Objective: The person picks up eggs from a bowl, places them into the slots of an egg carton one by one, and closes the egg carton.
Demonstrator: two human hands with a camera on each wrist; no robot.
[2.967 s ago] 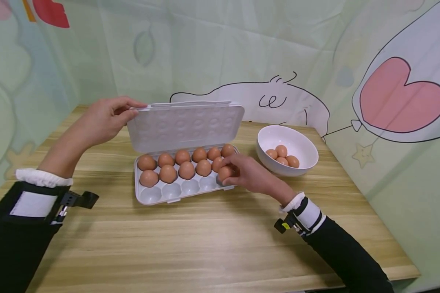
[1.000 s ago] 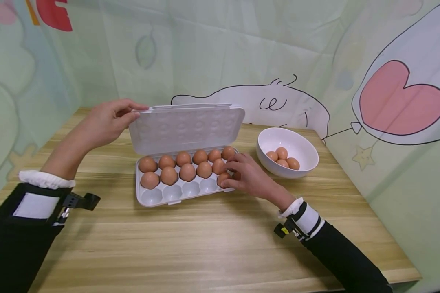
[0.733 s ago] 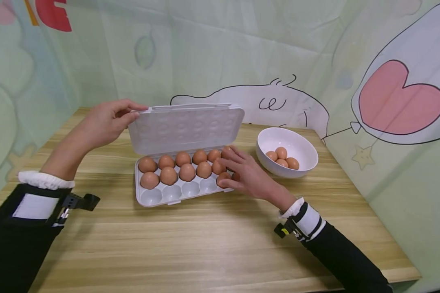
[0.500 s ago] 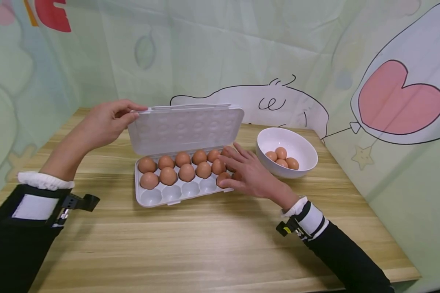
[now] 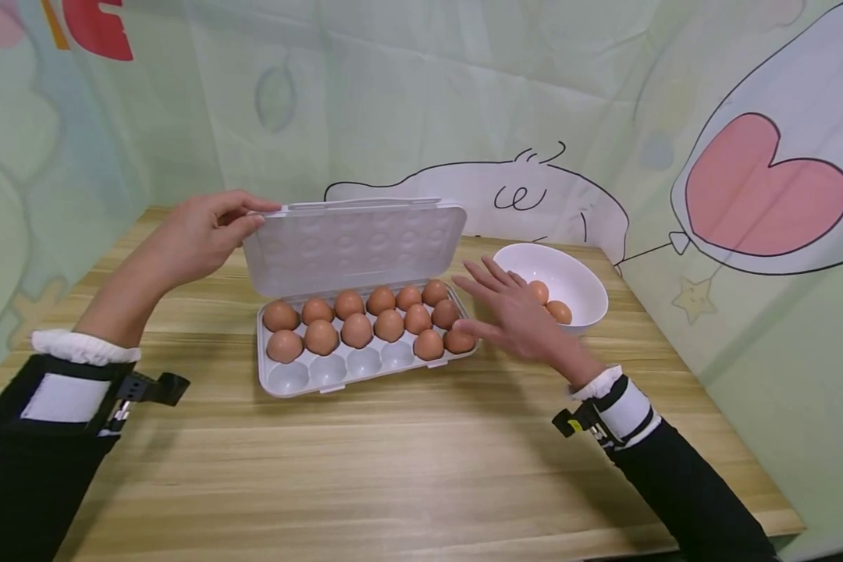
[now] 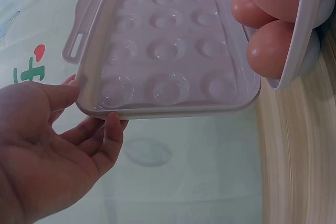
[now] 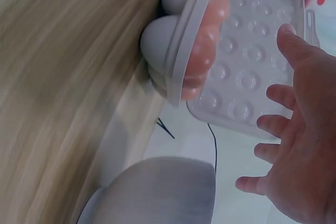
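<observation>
In the head view my left hand (image 5: 200,238) pinches the left corner of the raised lid (image 5: 358,246) of a plastic egg box. The left wrist view shows thumb and fingers on either side of the lid's edge. Brown eggs (image 5: 356,331) fill the back and middle rows of the base (image 5: 346,378). In the front row, two eggs (image 5: 428,345) sit at the right end, and the cups to their left are bare. My right hand (image 5: 523,316), fingers spread and holding nothing, hovers between the box and the white bowl (image 5: 583,300), hiding part of both.
Two brown eggs (image 5: 559,312) show inside the bowl, right of the box. Everything stands on a wood-grain table (image 5: 365,468). A printed cloth backdrop (image 5: 407,101) closes off the back and sides.
My right hand has let go of an egg in the front row, spread its fingers and moved right towards the bowl. My left hand has stayed on the lid.
</observation>
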